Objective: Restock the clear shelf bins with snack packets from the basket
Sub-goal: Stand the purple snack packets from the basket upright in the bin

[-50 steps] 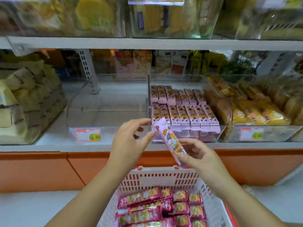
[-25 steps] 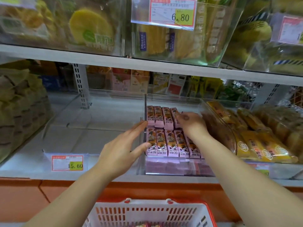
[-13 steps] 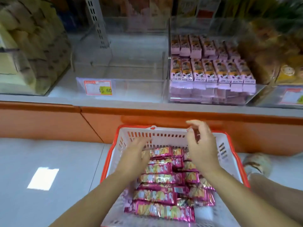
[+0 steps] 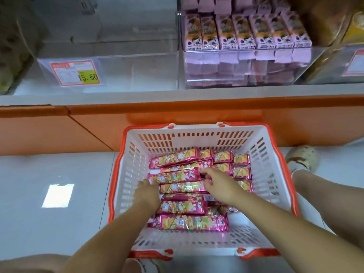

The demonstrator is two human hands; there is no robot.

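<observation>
In white basket: shiny magenta snack packets stacked; left hand, right hand on them, grip unclear.

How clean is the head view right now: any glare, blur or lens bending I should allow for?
Head view: a bright reflected patch glares on the floor left of the basket; the foil packets glint, print soft; the price tag reads partly; the top corners smear badly; the wide lens bows the shelf edge.
</observation>
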